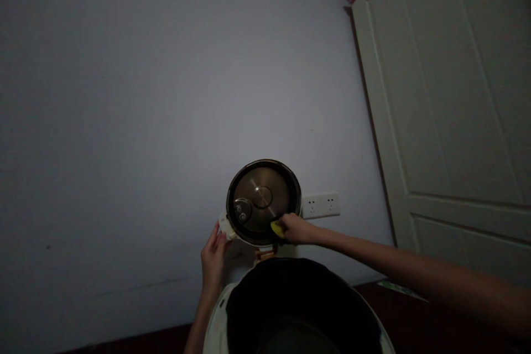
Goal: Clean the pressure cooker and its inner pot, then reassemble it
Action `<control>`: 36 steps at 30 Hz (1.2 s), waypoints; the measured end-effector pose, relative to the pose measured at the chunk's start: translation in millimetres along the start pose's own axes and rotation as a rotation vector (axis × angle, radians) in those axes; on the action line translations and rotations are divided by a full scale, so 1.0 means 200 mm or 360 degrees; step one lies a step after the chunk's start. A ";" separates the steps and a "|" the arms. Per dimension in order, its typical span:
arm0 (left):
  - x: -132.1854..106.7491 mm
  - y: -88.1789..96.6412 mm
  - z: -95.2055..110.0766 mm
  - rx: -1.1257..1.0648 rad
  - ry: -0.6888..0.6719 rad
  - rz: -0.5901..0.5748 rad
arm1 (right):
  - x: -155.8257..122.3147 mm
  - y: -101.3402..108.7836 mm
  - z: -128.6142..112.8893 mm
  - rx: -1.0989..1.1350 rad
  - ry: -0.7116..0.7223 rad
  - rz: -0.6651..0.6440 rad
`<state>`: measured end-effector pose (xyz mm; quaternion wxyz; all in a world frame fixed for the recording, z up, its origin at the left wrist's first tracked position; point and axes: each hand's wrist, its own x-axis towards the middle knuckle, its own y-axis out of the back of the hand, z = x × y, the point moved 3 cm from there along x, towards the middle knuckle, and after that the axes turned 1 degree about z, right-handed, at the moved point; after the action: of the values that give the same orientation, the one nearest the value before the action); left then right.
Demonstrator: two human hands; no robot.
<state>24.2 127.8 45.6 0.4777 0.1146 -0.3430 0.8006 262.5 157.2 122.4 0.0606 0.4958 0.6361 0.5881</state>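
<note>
Two sockets [321,206] beside the open lid [259,191], left hand [213,257] around its tab [226,227], right hand [296,228] around something yellow [277,228]

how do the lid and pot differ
The lid stands raised, underside towards the camera; the pot lies below it, mouth open upward. The lid's underside is shiny metal, the pot's inside dark. The left hand grips the lid's edge and the right hand is at its lower rim; neither is on the pot. Both look round.
</note>
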 end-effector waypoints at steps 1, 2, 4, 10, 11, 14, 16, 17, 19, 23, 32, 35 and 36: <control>0.00 0.00 0.00 -0.0001 -0.0001 0.0000 | 0.02 0.05 -0.02 0.0191 -0.0066 0.0059; 0.00 0.00 0.00 -0.0005 -0.0003 0.0000 | 0.05 0.10 -0.04 0.0389 -0.0122 0.0134; 0.00 -0.01 0.01 -0.0019 -0.0005 0.0001 | 0.10 0.22 -0.06 0.0782 -0.0203 0.0322; -0.01 -0.01 0.02 -0.0035 0.0002 0.0011 | 0.22 0.42 -0.10 0.1654 -0.0293 0.1024; -0.01 -0.01 0.02 -0.0039 -0.0003 0.0006 | 0.24 0.42 -0.11 0.1748 -0.0292 0.1119; -0.01 -0.01 0.01 -0.0047 -0.0019 -0.0016 | 0.32 0.40 -0.15 0.1958 -0.0268 0.1344; -0.01 0.00 0.00 -0.0035 -0.0023 -0.0022 | 0.36 0.38 -0.18 0.2056 -0.0255 0.1455; -0.01 0.00 0.00 -0.0028 -0.0023 -0.0027 | 0.38 0.37 -0.20 0.2094 -0.0252 0.1499; -0.01 0.00 0.01 -0.0025 -0.0021 -0.0028 | 0.40 0.36 -0.23 0.2154 -0.0248 0.1566; -0.03 -0.01 0.03 -0.0046 -0.0031 -0.0038 | 0.43 0.33 -0.31 0.2204 -0.0229 0.1644; -0.02 -0.01 0.02 -0.0006 -0.0070 -0.0014 | 0.54 0.15 -0.56 0.2095 -0.0092 0.1422; -0.03 -0.02 0.02 -0.0027 -0.0036 0.0016 | 0.46 0.02 -0.59 0.2002 -0.0004 0.1275; -0.03 -0.02 0.02 -0.0046 -0.0027 0.0025 | 0.43 -0.03 -0.59 0.1949 0.0042 0.1201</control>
<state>29.8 122.1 48.0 0.4701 0.1118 -0.3594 0.7983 137.9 137.6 197.0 -0.4434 0.6197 0.6378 0.1127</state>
